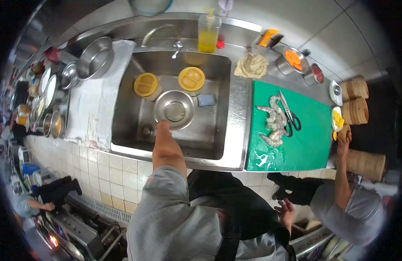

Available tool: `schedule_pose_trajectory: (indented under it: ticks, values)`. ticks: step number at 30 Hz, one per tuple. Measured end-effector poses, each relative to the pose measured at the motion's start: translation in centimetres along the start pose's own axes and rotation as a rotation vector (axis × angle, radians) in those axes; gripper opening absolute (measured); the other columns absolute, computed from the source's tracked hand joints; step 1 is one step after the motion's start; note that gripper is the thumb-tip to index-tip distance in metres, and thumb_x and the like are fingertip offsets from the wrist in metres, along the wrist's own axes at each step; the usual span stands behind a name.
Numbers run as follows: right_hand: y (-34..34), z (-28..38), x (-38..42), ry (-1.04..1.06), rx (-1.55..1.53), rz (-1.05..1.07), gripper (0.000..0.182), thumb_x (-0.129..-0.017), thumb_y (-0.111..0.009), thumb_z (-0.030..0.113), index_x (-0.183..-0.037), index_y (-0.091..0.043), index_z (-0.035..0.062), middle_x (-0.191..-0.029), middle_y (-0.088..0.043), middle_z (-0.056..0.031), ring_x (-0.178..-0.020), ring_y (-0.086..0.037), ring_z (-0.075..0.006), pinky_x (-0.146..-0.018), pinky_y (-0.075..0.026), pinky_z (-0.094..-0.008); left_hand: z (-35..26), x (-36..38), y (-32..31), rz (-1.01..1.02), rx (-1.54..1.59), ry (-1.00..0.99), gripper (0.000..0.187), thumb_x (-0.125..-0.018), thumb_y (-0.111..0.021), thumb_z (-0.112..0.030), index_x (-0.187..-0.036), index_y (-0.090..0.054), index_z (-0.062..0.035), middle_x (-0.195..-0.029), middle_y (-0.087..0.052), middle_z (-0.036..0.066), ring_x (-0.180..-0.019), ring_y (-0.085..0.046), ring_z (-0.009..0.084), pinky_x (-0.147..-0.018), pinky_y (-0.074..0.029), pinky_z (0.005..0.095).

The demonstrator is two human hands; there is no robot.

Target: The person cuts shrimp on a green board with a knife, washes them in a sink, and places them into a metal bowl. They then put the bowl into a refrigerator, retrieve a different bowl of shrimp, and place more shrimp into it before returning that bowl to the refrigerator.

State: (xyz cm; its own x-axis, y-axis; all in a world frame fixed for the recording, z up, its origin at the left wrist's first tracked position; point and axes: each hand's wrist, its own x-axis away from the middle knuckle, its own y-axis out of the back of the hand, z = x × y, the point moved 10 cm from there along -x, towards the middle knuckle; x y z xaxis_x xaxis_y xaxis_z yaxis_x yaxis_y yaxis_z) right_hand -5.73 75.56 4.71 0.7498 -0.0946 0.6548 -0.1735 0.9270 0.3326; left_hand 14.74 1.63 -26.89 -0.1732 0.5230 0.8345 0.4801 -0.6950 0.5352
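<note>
In the sink (227,108), my left hand (163,125) is at the near-left rim of a round metal bowl (175,106), closed on its edge, with the fingers mostly hidden. Two yellow-lidded containers (146,84) and a blue-grey sponge (206,100) lie around the bowl. My right hand (286,211) is held low by my right side, away from the counter, its fingers loosely apart with nothing clear in them. To the right, several raw shrimp (274,119) lie beside black-handled scissors (289,114) on a green cutting board (309,143).
A faucet (161,32) and a soap bottle (208,35) stand behind the sink. Behind the board are a cloth (251,66) and a pot of carrot pieces (292,60). At right, a co-worker's hand (344,138) touches a small bowl near bamboo steamers (355,111).
</note>
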Motion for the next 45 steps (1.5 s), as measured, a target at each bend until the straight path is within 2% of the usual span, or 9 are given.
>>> schedule_pose_trajectory:
  ticks: [4,6,12,16,19,21,28,40,45]
  values:
    - [1.1,-5.4,0.0,-0.051,0.114,0.02,0.049,-0.095,-0.054,0.01,-0.142,-0.043,0.001,-0.108,-0.068,-0.0156,-0.075,-0.07,-0.0265,-0.061,-0.055,-0.0362,-0.1,-4.8,-1.7,-0.007,0.053,-0.054,0.027,-0.095,-0.054,-0.021,-0.106,-0.071,-0.0033,-0.096,-0.074,0.011,-0.08,-0.073,0.0287,-0.066,-0.055,0.0424]
    - [1.0,-6.9,0.0,-0.079,0.135,0.025,0.047,-0.095,-0.055,0.01,-0.14,-0.046,0.0004,-0.107,-0.068,-0.0153,-0.073,-0.07,-0.0255,-0.06,-0.055,-0.0352,-5.8,-4.0,-1.7,-0.25,-0.551,-0.784,0.021,-0.089,-0.065,-0.015,-0.103,-0.067,0.0002,-0.089,-0.073,0.009,-0.072,-0.071,0.0233,-0.058,-0.056,0.0396]
    - [7.7,-21.6,-11.6,0.252,0.848,0.056,0.035,-0.086,-0.071,0.013,-0.117,-0.065,-0.0016,-0.101,-0.072,-0.0112,-0.095,-0.067,-0.0215,-0.079,-0.053,-0.0293,-1.6,17.1,10.2,-0.079,0.88,-0.45,0.029,-0.084,-0.064,-0.004,-0.111,-0.055,0.0031,-0.099,-0.058,0.018,-0.073,-0.063,0.0273,-0.054,-0.058,0.0425]
    - [10.3,-32.4,-18.4,-0.013,0.387,0.313,0.027,-0.088,-0.069,0.012,-0.111,-0.067,-0.0009,-0.092,-0.071,-0.0076,-0.072,-0.063,-0.0179,-0.063,-0.051,-0.0311,0.6,23.6,18.6,0.098,1.344,-0.569,0.019,-0.082,-0.059,0.0,-0.098,-0.047,0.0,-0.085,-0.053,0.013,-0.066,-0.064,0.0256,-0.054,-0.061,0.0395]
    - [8.1,-29.4,-17.1,-0.152,0.278,0.076,0.021,-0.091,-0.064,0.011,-0.109,-0.068,0.0004,-0.085,-0.069,-0.0066,-0.062,-0.059,-0.016,-0.051,-0.044,-0.0325,-0.4,23.2,27.3,-0.002,1.501,-0.704,0.013,-0.085,-0.062,-0.003,-0.094,-0.053,0.0025,-0.092,-0.055,0.012,-0.071,-0.064,0.0267,-0.064,-0.062,0.0416]
    - [2.6,-21.4,-13.3,0.156,0.95,0.323,0.028,-0.097,-0.056,0.025,-0.114,-0.064,0.0028,-0.089,-0.069,-0.0086,-0.064,-0.062,-0.0209,-0.053,-0.049,-0.0356,-2.2,21.2,33.3,-0.133,1.536,-0.817,0.014,-0.087,-0.058,0.0,-0.099,-0.054,0.0067,-0.101,-0.055,0.017,-0.089,-0.063,0.0302,-0.073,-0.063,0.0454]
    - [-2.5,-10.3,-7.7,-0.229,0.27,0.104,0.05,-0.093,-0.059,0.01,-0.139,-0.043,0.0025,-0.117,-0.067,-0.016,-0.073,-0.07,-0.0287,-0.06,-0.053,-0.0409,-12.0,10.6,45.7,0.051,1.666,-0.915,0.03,-0.091,-0.056,0.002,-0.118,-0.046,0.0087,-0.108,-0.056,0.019,-0.085,-0.066,0.0388,-0.075,-0.065,0.045]
    - [-9.0,10.0,-4.4,0.26,0.124,0.299,0.026,-0.095,-0.065,0.019,-0.112,-0.065,-0.0003,-0.092,-0.069,-0.0051,-0.077,-0.066,-0.0154,-0.069,-0.052,-0.0288,-4.9,26.1,13.2,-0.119,0.717,-1.302,0.006,-0.093,-0.061,-0.009,-0.091,-0.059,-0.0035,-0.09,-0.061,0.003,-0.085,-0.055,0.0096,-0.075,-0.046,0.0251]
    - [-16.1,28.0,-6.7,0.584,0.111,0.471,0.023,-0.095,-0.065,0.015,-0.112,-0.064,-0.0003,-0.093,-0.066,-0.0027,-0.082,-0.06,-0.0109,-0.073,-0.049,-0.0261,1.6,34.1,4.0,-0.472,0.293,-1.286,0.01,-0.086,-0.065,-0.006,-0.095,-0.061,-0.0039,-0.105,-0.064,0.013,-0.1,-0.061,0.029,-0.091,-0.046,0.0403]
